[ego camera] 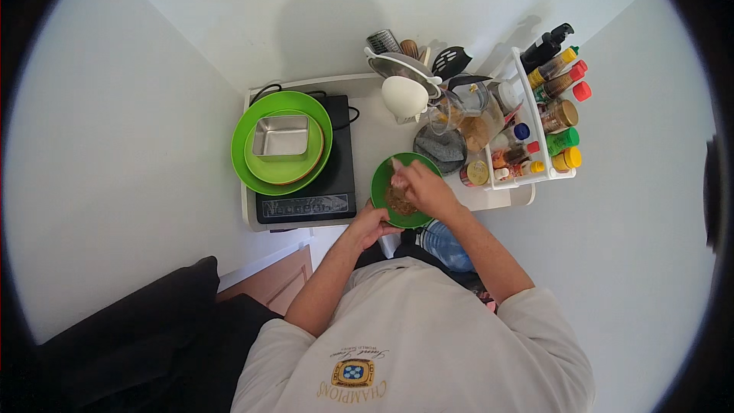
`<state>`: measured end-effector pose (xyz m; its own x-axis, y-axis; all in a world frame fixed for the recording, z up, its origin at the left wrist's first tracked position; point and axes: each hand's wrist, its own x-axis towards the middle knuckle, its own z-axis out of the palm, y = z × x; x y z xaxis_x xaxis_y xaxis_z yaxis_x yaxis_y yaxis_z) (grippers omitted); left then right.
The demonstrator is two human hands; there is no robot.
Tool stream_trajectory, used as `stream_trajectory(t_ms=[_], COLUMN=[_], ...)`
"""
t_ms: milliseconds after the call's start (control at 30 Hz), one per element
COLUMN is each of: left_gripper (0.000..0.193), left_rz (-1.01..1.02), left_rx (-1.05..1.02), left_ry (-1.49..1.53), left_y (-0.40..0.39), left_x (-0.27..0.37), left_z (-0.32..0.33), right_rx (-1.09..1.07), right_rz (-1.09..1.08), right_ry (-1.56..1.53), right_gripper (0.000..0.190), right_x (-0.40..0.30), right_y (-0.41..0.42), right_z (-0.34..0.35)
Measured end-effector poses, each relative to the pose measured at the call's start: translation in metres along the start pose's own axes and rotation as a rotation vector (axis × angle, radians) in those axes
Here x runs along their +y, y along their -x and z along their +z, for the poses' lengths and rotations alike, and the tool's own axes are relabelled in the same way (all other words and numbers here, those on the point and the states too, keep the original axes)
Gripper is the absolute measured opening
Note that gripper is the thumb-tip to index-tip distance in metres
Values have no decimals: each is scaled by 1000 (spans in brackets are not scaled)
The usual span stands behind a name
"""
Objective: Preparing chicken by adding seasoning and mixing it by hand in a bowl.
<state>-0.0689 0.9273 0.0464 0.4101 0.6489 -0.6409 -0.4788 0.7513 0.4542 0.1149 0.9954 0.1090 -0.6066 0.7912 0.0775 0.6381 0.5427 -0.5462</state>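
A green bowl (pixel 378 180) is held at the front edge of the counter, with a brown, wet-looking mixture (pixel 400 201) in its bottom. My left hand (pixel 371 227) grips the bowl's near left rim, thumb on top and fingers beneath. Over the bowl's right half is my right hand (pixel 427 188), its fingers closed around a pale pink piece (pixel 397 179) that looks like raw meat. Blur and the fingers hide part of that piece. Some of the mixture and the bowl's right side are covered by the right hand.
On the left, a black induction cooktop (pixel 338 155) carries a large green bowl (pixel 241 158), a lime plate (pixel 252 167) and a metal tray (pixel 281 136). Beyond my hands are a stone mortar (pixel 421 146) and a can (pixel 476 174). A white rack (pixel 533 109) holds several bottles at right.
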Motion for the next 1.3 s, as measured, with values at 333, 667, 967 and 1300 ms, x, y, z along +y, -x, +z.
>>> stream_trajectory(t_ms=[333, 667, 967, 1300], left_gripper=[73, 64, 62, 69], left_rz=[1, -13, 16, -6], left_rx=[-14, -22, 41, 16], left_ry=[29, 30, -13, 8], left_y=[-1, -4, 6, -2], left_x=[-2, -3, 1, -2], left_z=[-7, -5, 2, -4], right_rx=[-258, -99, -96, -164], right_rz=[-134, 131, 207, -107], right_ry=[121, 165, 206, 469], right_gripper=[44, 74, 60, 46], right_x=[3, 6, -4, 0], right_y=[16, -9, -2, 13], right_z=[28, 72, 35, 65])
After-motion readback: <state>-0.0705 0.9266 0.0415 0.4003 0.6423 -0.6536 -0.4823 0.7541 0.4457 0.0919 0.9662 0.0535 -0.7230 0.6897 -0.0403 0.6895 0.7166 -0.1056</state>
